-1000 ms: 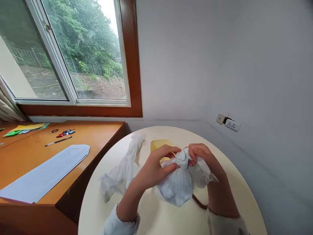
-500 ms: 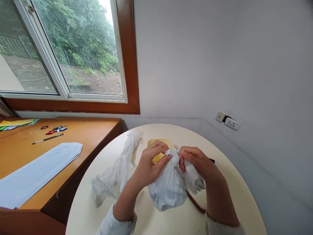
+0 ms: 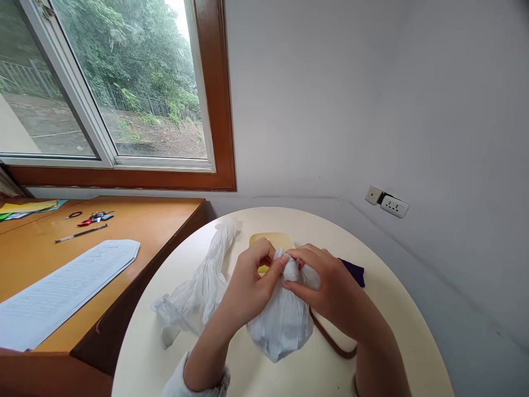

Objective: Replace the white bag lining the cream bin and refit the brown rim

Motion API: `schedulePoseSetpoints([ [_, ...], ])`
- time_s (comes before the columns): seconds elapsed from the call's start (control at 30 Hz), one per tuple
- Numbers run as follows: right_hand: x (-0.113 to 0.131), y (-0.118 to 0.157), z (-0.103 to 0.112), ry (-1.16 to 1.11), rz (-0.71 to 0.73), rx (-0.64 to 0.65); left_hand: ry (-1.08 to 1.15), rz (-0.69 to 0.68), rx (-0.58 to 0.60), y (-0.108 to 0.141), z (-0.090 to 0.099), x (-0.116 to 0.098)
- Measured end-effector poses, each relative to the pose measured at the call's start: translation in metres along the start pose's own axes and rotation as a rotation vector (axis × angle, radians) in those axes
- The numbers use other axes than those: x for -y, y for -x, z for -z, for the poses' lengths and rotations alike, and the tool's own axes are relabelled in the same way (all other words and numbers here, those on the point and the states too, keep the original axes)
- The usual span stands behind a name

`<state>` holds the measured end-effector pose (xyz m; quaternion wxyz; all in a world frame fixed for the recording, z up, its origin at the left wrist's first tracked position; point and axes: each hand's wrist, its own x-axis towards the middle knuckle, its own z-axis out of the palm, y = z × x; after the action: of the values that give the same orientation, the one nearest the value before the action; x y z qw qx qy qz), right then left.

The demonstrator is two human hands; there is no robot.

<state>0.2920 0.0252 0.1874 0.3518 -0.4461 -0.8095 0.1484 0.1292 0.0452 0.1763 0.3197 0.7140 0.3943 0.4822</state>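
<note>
A filled white plastic bag [image 3: 283, 325] hangs or rests at the front middle of the round table, its neck knotted at the top. My left hand [image 3: 254, 281] pinches the knot from the left. From the right, my right hand [image 3: 324, 284] holds the same knot between thumb and fingers, hiding part of the bag's loose end. Behind the hands is a yellow tray-like object [image 3: 273, 239], partly covered. A second white plastic bag [image 3: 206, 275] lies crumpled and stretched out to the left.
The round cream table [image 3: 413, 353] bears a brown strap [image 3: 333, 342] and a dark purple item [image 3: 353, 271] at the right. On the wooden desk [image 3: 165, 220] at left are papers [image 3: 78, 286], a pen [image 3: 80, 234] and keys [image 3: 99, 216].
My right hand has shifted left and closed around the knot. The bag's loose end, which hung at the right, is now mostly hidden. More of the purple item shows.
</note>
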Motion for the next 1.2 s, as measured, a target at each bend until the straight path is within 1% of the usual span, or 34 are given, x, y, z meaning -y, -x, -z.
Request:
schedulePoseSetpoints([
  [0.07,0.001,-0.002,-0.003,0.003,-0.025,-0.002,0.037,0.004,0.028,-0.002,0.003,0.002],
  [0.2,-0.003,-0.003,-0.002,0.009,-0.053,-0.033,0.177,-0.034,0.210,-0.006,0.015,0.004],
  [0.27,-0.005,-0.003,-0.001,0.005,-0.036,-0.031,0.245,-0.022,0.259,-0.006,0.018,0.004],
  [0.33,-0.007,-0.002,0.000,-0.012,-0.019,-0.012,0.246,0.018,0.255,-0.006,0.019,0.005],
  [0.53,-0.012,-0.001,-0.003,-0.077,0.011,0.017,0.084,0.143,0.280,-0.003,0.016,0.007],
  [0.63,-0.013,-0.002,-0.003,-0.087,0.031,0.054,0.036,0.169,0.292,-0.002,0.018,0.008],
  [0.73,-0.012,-0.003,-0.002,-0.095,0.085,0.057,-0.003,0.160,0.300,-0.002,0.022,0.009],
  [0.87,-0.012,-0.004,-0.001,-0.052,0.138,-0.014,-0.037,0.101,0.297,-0.002,0.025,0.008],
  [0.93,-0.014,-0.004,-0.001,-0.034,0.146,-0.026,-0.038,0.062,0.295,-0.003,0.025,0.007],
  [1.03,-0.017,-0.003,-0.002,-0.020,0.169,-0.027,-0.032,0.036,0.276,-0.003,0.025,0.006],
  [1.2,-0.023,-0.001,0.000,-0.033,0.186,0.008,0.018,0.050,0.220,-0.003,0.030,0.007],
])
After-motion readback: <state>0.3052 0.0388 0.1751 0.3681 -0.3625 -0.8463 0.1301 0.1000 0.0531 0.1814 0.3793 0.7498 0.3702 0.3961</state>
